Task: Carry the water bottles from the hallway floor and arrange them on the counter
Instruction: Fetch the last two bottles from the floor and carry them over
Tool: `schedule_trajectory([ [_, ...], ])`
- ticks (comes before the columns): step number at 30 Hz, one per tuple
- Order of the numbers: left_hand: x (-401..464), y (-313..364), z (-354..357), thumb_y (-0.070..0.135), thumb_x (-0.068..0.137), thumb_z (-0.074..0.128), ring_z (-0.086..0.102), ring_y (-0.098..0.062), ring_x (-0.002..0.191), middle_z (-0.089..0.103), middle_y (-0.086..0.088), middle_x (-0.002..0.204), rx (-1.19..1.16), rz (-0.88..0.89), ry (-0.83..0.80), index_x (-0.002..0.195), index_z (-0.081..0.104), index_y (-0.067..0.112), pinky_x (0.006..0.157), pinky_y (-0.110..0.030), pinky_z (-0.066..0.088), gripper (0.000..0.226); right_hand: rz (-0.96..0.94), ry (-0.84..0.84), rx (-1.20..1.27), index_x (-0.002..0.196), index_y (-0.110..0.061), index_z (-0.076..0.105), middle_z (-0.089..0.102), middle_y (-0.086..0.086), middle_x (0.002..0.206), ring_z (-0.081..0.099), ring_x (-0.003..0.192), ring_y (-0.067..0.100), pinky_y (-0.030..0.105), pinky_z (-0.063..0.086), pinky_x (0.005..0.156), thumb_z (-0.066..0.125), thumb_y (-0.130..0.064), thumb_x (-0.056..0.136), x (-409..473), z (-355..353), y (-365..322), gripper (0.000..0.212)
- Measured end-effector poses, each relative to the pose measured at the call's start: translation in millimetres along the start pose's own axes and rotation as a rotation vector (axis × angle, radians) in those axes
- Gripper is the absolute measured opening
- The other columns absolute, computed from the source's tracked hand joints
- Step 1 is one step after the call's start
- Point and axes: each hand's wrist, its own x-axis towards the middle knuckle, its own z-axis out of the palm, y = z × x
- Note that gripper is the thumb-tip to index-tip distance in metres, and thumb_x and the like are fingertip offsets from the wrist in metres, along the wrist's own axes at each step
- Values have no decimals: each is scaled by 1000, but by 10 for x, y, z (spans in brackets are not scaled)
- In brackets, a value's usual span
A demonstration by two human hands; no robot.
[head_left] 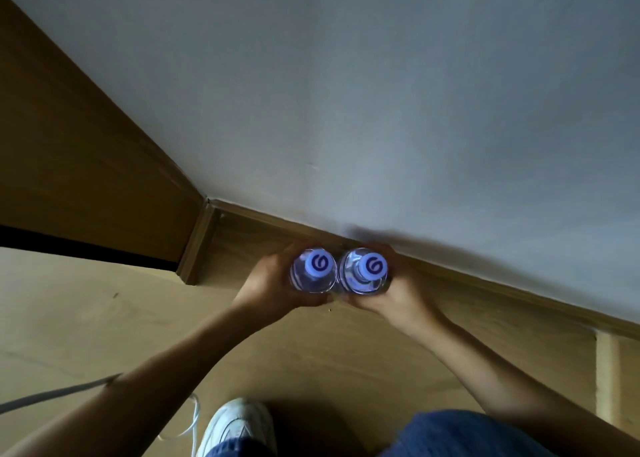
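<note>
While both arms reach down toward the foot of the white wall [346,93], the left hand [273,283] curls around the left clear plastic water bottle with a pale blue cap [313,271], and the right hand [398,292] wraps likewise around the matching right bottle [365,273]. The two bottles stand upright, side by side and touching, just in front of the wooden skirting board [502,283], above the light wood-look floor [104,318]; whether their bases rest on it is hidden. A white sneaker [239,425] and blue denim knee [467,436] show below, with a white cable [52,394] at left.
</note>
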Motion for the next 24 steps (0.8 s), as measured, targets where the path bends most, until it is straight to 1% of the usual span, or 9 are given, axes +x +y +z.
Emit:
schedule_trajectory([
  [2, -109, 116, -77, 37, 55, 93, 64, 6, 88, 70, 18, 98, 9, 0, 40, 111, 64, 31, 75, -19, 55, 63, -13, -29, -7, 107, -33, 63, 72, -9, 103, 68, 99, 8, 42, 54, 92, 94, -18, 61, -58, -37, -143, 57],
  [5, -331, 469, -271, 35, 57, 92, 64, 4, 86, 68, 18, 98, 31, 22, 98, 109, 62, 32, 71, -10, 52, 60, -52, -46, 0, 101, -38, 63, 72, -10, 100, 68, 97, 8, 41, 54, 92, 94, -15, 61, -199, -161, -483, 56],
  [9, -711, 1155, -684, 30, 60, 91, 64, 0, 85, 68, 11, 101, 33, 43, 163, 115, 64, 18, 71, -4, 48, 62, -146, -66, -75, 101, -57, 56, 64, -32, 105, 63, 95, -7, 8, 46, 79, 93, -26, 57, -469, -447, -1227, 66],
  [10, -825, 1369, -824, 30, 61, 90, 64, 3, 84, 67, 12, 100, 26, 45, 185, 115, 63, 17, 70, -3, 47, 62, -151, -73, -78, 101, -61, 54, 63, -34, 105, 62, 95, -9, 4, 44, 77, 93, -27, 56, -557, -537, -1457, 68],
  [13, -1192, 2013, -1262, 30, 60, 90, 58, 18, 85, 64, 15, 101, 27, 48, 241, 117, 63, 14, 70, 2, 42, 65, -177, -102, -77, 101, -65, 52, 63, -31, 107, 62, 96, -8, 4, 44, 78, 93, -30, 57, -844, -777, -2121, 70],
  [15, -1456, 2447, -1571, 33, 60, 89, 58, 17, 85, 65, 11, 104, 39, 57, 254, 118, 61, 11, 70, 3, 41, 69, -186, -130, -73, 100, -64, 53, 65, -31, 104, 63, 96, -9, 5, 45, 81, 94, -26, 59, -1039, -937, -2584, 69],
  [17, -1739, 2891, -1895, 39, 60, 85, 60, 7, 87, 66, 7, 104, 24, 75, 272, 117, 58, 5, 70, 1, 43, 72, -200, -167, -77, 99, -57, 53, 65, -32, 95, 59, 95, -17, 0, 43, 82, 92, -27, 62, -1249, -1096, -3080, 61],
  [20, -2163, 3494, -2324, 45, 59, 82, 63, 0, 90, 67, 7, 103, -26, 74, 316, 112, 57, 5, 70, -6, 49, 71, -240, -224, -76, 108, -47, 48, 57, -34, 99, 52, 97, -26, -6, 37, 79, 89, -31, 65, -1564, -1303, -3797, 62],
  [24, -2688, 4159, -2806, 40, 59, 85, 66, -6, 92, 68, 8, 104, -76, 72, 400, 108, 59, 7, 73, -17, 54, 65, -265, -329, -32, 120, -37, 46, 58, -29, 106, 55, 101, -18, 0, 44, 76, 90, -32, 66, -1896, -1530, -4615, 70],
])
